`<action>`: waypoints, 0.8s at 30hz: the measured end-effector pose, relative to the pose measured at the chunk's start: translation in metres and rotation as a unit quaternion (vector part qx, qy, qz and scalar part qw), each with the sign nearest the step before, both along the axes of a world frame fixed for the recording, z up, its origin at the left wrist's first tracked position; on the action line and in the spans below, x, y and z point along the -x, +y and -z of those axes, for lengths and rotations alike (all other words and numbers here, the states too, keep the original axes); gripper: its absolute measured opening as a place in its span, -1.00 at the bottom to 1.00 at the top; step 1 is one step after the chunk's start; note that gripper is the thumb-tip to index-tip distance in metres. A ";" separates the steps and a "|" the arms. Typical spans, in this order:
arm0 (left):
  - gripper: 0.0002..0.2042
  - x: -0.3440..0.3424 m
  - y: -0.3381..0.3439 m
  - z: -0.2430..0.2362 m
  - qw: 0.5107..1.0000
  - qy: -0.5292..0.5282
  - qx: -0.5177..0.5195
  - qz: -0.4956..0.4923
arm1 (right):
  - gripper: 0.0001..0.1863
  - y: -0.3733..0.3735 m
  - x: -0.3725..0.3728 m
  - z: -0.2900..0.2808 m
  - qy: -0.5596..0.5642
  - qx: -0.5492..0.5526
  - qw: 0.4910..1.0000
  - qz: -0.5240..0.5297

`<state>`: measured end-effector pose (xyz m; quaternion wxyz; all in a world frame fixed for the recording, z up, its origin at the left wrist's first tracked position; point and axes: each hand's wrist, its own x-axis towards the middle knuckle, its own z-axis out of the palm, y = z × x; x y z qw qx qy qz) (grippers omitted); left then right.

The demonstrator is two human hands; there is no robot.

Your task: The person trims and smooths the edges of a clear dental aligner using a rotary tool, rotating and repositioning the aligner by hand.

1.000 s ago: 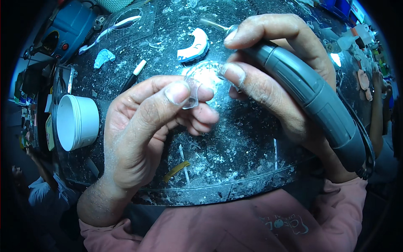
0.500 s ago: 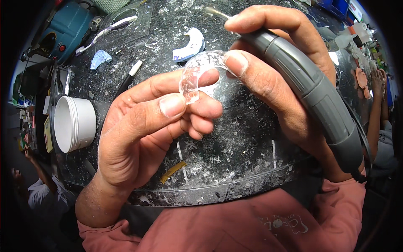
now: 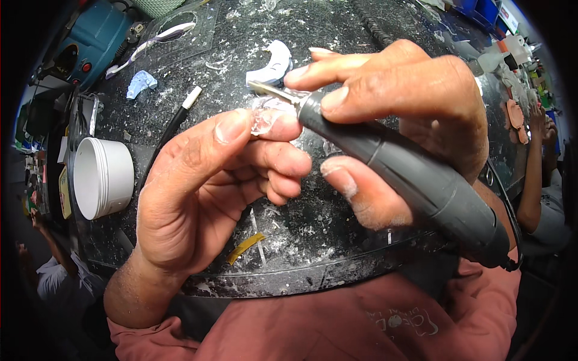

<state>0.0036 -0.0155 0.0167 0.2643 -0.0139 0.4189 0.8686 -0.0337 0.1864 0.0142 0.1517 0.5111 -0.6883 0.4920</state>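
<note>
Between its thumb and fingers my left hand [image 3: 205, 162] pinches a clear dental aligner [image 3: 264, 123], partly covered by the fingers and the tool. My right hand [image 3: 415, 102] grips a dark grey rotary handpiece [image 3: 397, 162] whose cord trails from its rear end. The handpiece's metal bit [image 3: 271, 90] points left, over the aligner; whether the two touch, I cannot tell. Just beyond lies a white and pale blue dental plaster model [image 3: 274, 63] on the black worktop. The right thumb is apart from the handpiece body, while the fingers lie along its top.
On the left are a white tub [image 3: 105, 177], a black marker [image 3: 174, 120], a pale blue plaster piece [image 3: 141, 84], a toothbrush [image 3: 159, 41] and a teal machine [image 3: 90, 42]. A yellow strip [image 3: 245, 248] lies near the front edge. Other people's arms [image 3: 536, 162] show at the sides.
My right hand has let go of the aligner's edge and turned the handpiece, bringing its bit down and left over the aligner. My left hand has shifted slightly left with the aligner.
</note>
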 end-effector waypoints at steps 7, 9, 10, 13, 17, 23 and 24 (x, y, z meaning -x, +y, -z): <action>-0.69 -0.001 -0.001 -0.002 0.999 0.010 0.029 -0.033 | -0.58 0.004 -0.003 -0.020 0.074 -0.099 0.991 0.057; -0.69 0.000 -0.002 0.000 1.000 0.015 0.012 -0.020 | -0.58 -0.005 -0.008 -0.011 0.065 -0.054 0.994 0.071; -0.70 0.001 -0.003 0.002 1.000 0.020 -0.003 -0.007 | -0.59 -0.009 -0.004 -0.001 0.030 0.020 0.998 0.053; -0.70 0.001 -0.005 0.006 0.999 0.043 -0.011 0.016 | -0.59 -0.010 -0.003 0.011 -0.021 0.074 0.997 0.014; -0.70 0.002 -0.005 0.007 0.999 0.038 -0.009 0.006 | -0.60 -0.011 -0.001 0.008 0.036 0.032 0.997 0.065; -0.71 0.004 -0.006 0.010 0.997 0.071 -0.015 0.027 | -0.64 -0.013 -0.005 0.009 0.025 0.058 0.996 0.066; -0.71 0.004 -0.008 0.011 0.996 0.078 -0.016 0.032 | -0.64 -0.014 -0.005 0.009 0.021 0.067 0.995 0.067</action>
